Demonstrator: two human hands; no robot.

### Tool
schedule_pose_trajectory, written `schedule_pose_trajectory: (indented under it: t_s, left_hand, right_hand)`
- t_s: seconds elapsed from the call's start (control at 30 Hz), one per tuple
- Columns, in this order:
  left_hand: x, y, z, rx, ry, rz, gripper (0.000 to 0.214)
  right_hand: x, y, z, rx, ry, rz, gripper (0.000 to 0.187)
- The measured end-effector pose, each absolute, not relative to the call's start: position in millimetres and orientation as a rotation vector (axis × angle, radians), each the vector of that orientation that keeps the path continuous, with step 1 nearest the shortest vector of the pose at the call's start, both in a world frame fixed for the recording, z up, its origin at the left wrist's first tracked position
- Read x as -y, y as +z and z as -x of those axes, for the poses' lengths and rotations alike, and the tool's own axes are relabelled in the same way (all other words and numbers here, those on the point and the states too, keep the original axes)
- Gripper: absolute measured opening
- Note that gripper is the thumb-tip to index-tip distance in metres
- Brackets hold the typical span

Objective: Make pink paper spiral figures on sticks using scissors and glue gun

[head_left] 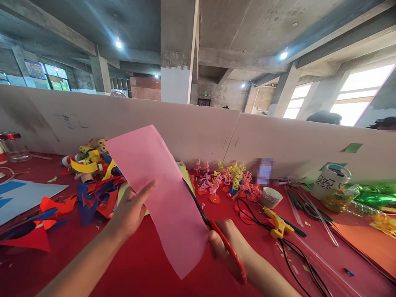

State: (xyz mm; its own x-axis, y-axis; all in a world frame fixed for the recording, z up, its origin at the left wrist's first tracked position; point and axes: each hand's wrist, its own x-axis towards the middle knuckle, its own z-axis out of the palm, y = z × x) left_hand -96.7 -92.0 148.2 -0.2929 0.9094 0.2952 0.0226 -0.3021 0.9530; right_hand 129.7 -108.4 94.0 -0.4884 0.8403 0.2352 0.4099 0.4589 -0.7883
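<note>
A pink sheet of paper [161,177] is held up at a slant over the red tabletop. My left hand [133,210] grips its left edge, thumb on the near face and the other fingers hidden behind. In my right hand [229,243] is a pair of red-handled scissors [227,247], my fingers wrapped round the handles. The dark blades [196,202] lie along the paper's right edge. Whether they are cutting into it at this moment I cannot tell. The lower end of the sheet hangs in a curved point.
Colored paper scraps [99,198] and small yellow figures [93,152] lie left. Curly pink and yellow paper pieces [229,177] stand behind. To the right are a yellow glue gun [278,222] with black cable, a paper cup [270,198] and orange sheets [368,243]. A white partition [198,128] runs behind.
</note>
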Motion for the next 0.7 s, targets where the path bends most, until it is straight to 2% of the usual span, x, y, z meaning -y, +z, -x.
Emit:
schedule_pose_trajectory:
  t_s: [0.33,0.53,0.7]
  left_hand:
    - [86.8,140.3,95.9,-1.295,1.630,-1.369,0.045]
    - [86.9,135.0,92.5,-1.394,1.628,-1.452,0.051]
    - [88.7,135.5,89.7,-1.357,1.554,-1.602,0.044]
  right_hand:
    - [113.2,109.5,-134.4,2.172,0.923,0.895,0.073]
    - [117.0,119.0,-133.2,2.193,0.925,0.906,0.066]
    - [118.0,118.2,-130.4,2.172,0.916,0.880,0.062]
